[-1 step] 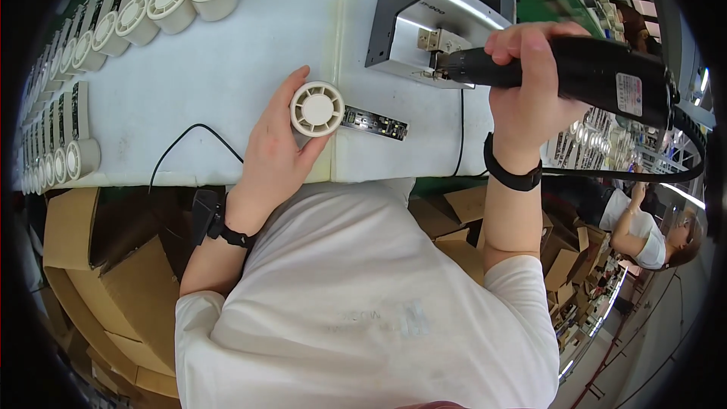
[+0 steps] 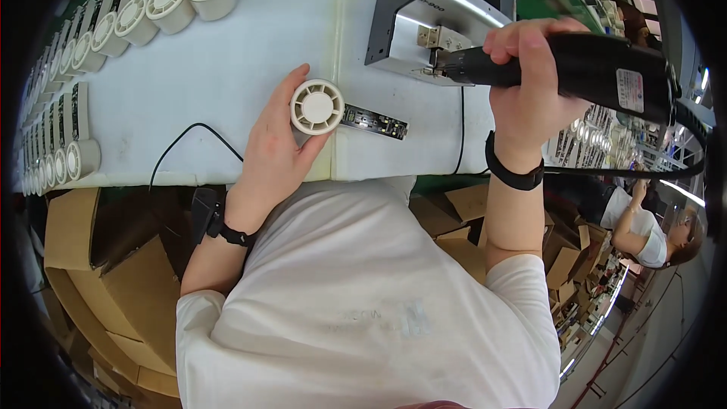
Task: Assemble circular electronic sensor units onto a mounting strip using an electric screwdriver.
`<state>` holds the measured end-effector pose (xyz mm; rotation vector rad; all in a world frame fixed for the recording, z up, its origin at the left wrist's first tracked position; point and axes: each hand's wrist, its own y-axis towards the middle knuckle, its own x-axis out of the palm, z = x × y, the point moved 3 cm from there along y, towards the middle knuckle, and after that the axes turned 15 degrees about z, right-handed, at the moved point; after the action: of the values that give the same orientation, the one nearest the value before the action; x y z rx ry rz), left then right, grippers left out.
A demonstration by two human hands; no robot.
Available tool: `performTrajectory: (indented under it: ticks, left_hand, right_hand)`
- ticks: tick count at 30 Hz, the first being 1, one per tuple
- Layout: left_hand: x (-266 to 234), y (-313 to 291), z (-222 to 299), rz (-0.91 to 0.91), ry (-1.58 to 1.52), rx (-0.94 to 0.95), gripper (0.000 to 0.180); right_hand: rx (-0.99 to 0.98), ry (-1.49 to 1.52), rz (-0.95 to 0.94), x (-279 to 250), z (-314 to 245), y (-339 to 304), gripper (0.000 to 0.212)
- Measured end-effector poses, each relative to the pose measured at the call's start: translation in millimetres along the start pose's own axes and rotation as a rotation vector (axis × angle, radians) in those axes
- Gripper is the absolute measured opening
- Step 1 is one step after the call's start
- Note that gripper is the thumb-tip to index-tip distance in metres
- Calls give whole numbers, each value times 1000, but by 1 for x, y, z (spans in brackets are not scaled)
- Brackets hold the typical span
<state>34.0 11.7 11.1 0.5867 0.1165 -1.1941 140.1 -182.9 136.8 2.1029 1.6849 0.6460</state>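
My left hand is curled round a white round housing with a spoked, vented face. From its right side a narrow circuit board strip sticks out over the table. My right hand grips a thick black electric screwdriver, held level, with a cable running from its back end. The screwdriver's tip points left and meets the small metal outlet on the front of a grey screw feeder. Contact at the very tip is too small to make out.
Rows of similar white housings with board strips line the table's left side. A thin black cable crosses the white table below the feeder. Cardboard boxes stand below the edge. Another person is at far right.
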Motion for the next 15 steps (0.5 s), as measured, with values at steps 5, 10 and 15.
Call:
performTrajectory:
  ticks: [5,10,15]
  left_hand:
    - [-3,1,-3,19,21,33,65]
    - [-1,0,-4,-58,-63,-86,65]
    - [0,0,-4,-48,-50,-73,66]
  right_hand:
    - [186,90,-70,-2,-1,-17,25]
    - [200,273,-132,18,-10,-45,27]
    - [204,178,-172,33,-7,-56,30]
